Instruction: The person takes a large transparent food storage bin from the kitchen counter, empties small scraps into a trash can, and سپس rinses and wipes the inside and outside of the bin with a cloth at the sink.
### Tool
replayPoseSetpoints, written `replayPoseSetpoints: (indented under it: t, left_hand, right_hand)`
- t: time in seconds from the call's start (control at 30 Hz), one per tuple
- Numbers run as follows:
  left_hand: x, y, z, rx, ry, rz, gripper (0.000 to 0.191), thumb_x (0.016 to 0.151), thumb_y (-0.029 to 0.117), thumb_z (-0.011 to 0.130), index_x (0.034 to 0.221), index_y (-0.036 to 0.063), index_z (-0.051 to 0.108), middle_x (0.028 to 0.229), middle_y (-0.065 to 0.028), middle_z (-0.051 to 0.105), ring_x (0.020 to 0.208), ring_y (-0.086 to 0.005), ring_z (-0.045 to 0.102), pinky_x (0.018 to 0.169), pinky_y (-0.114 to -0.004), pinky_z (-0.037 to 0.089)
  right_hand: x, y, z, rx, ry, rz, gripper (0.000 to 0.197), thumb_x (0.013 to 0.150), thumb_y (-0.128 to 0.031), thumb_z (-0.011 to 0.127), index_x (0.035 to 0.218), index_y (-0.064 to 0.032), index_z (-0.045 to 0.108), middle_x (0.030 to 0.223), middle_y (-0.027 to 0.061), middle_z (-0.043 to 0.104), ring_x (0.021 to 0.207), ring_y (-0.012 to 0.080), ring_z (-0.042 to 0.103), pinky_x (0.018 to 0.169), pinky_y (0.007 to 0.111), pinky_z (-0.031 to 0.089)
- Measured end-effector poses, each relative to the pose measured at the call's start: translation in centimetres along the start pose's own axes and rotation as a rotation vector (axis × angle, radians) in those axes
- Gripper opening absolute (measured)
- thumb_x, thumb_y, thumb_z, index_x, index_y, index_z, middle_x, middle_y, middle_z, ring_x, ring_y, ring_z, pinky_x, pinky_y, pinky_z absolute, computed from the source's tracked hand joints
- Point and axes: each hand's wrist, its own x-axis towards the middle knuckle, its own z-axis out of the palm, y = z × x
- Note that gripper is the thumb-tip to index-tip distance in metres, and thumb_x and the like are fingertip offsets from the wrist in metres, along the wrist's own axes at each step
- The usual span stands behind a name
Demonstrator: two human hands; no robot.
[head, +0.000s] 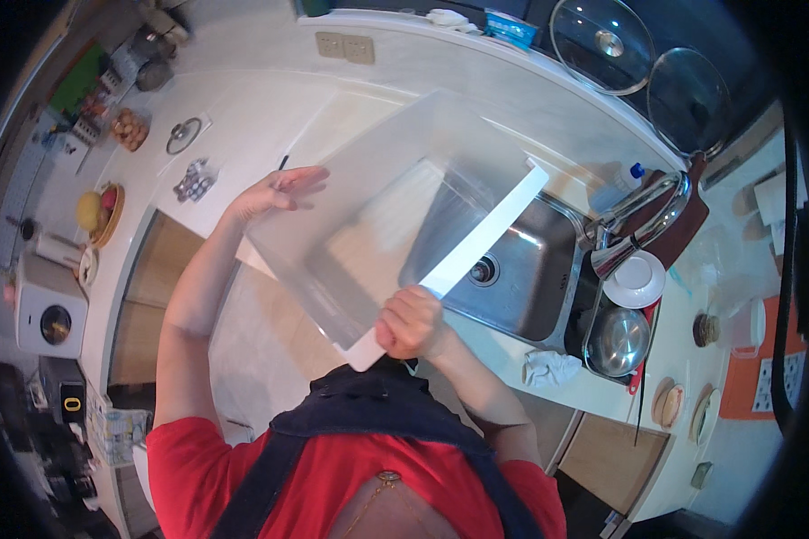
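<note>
A large translucent plastic bin (pixel 371 222) with a white edge strip on its right side is held tilted in front of me, between the counter and the stainless steel sink (pixel 532 269). My right hand (pixel 410 322) is closed around the white strip near its lower end. My left hand (pixel 283 191) rests at the bin's left side with its fingers spread; whether the hidden fingers touch the wall is hard to tell. Through the cloudy plastic the counter and part of the sink show.
Right of the sink stand a chrome faucet (pixel 647 215), a white plate (pixel 634 279), a metal bowl (pixel 619 340) and a cutting board (pixel 691 209). A white cloth (pixel 551 368) lies at the counter's front edge. A glass lid (pixel 184 135) and a fruit basket (pixel 111 215) are on the left.
</note>
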Motion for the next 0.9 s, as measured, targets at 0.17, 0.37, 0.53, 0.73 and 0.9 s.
replayPoseSetpoints:
  t: [0.17, 0.37, 0.53, 0.73, 0.9]
  left_hand:
    - [4.7, 1.6, -4.3, 0.349, -0.072, -0.171, 0.079, 0.059, -0.008, 0.05, 0.136, 0.0026, 0.038, 0.134, -0.0099, 0.047, 0.123, -0.0229, 0.045, 0.094, -0.031, 0.041]
    - [11.2, 2.9, -4.9, 0.767, -0.046, -0.225, 0.064, 0.071, -0.014, 0.047, 0.131, 0.0087, 0.046, 0.105, -0.0094, 0.062, 0.089, -0.0151, 0.06, 0.071, -0.026, 0.05]
    - [13.5, 0.8, -8.4, 0.999, 0.058, -0.011, 0.065, 0.07, -0.012, 0.058, 0.13, 0.0094, 0.046, 0.107, -0.0133, 0.061, 0.094, -0.021, 0.061, 0.081, -0.03, 0.05]
    - [4.4, -2.8, -4.6, 0.706, 0.685, 0.277, 0.09, 0.07, 0.002, 0.071, 0.144, 0.0109, 0.02, 0.143, -0.0182, 0.033, 0.13, -0.0292, 0.035, 0.106, -0.037, 0.03]
    - [0.3, -2.6, 2.8, 0.007, 0.816, -0.139, 0.091, 0.069, -0.004, 0.061, 0.146, 0.0126, 0.016, 0.147, -0.0161, 0.025, 0.134, -0.0345, 0.027, 0.105, -0.038, 0.031]
  right_hand:
    - [2.2, -0.3, 4.4, -0.047, 0.06, 0.091, 0.02, 0.063, -0.012, 0.065, 0.052, -0.0084, 0.049, 0.052, 0.0035, 0.04, 0.05, 0.0205, 0.045, 0.05, 0.033, 0.038]
    - [3.1, 1.0, 5.4, -0.012, -0.069, 0.276, 0.013, 0.065, -0.013, 0.069, 0.075, -0.0063, 0.064, 0.076, 0.0059, 0.058, 0.079, 0.0233, 0.055, 0.072, 0.036, 0.044]
    - [0.1, 3.7, 0.3, -0.389, 0.167, 0.301, 0.029, 0.068, -0.014, 0.068, 0.095, -0.0059, 0.067, 0.106, 0.0121, 0.059, 0.103, 0.0316, 0.052, 0.087, 0.045, 0.04]
    - [-8.6, 6.9, -10.1, -0.554, 0.48, 0.946, 0.035, 0.089, -0.012, 0.051, 0.122, -0.0011, 0.052, 0.12, 0.0159, 0.053, 0.112, 0.0295, 0.049, 0.096, 0.038, 0.036]
    - [-9.9, 13.8, -14.5, 0.008, 0.814, 1.316, 0.049, 0.096, -0.035, 0.04, 0.133, -0.0019, 0.041, 0.12, 0.0105, 0.054, 0.11, 0.0182, 0.052, 0.093, 0.027, 0.037]
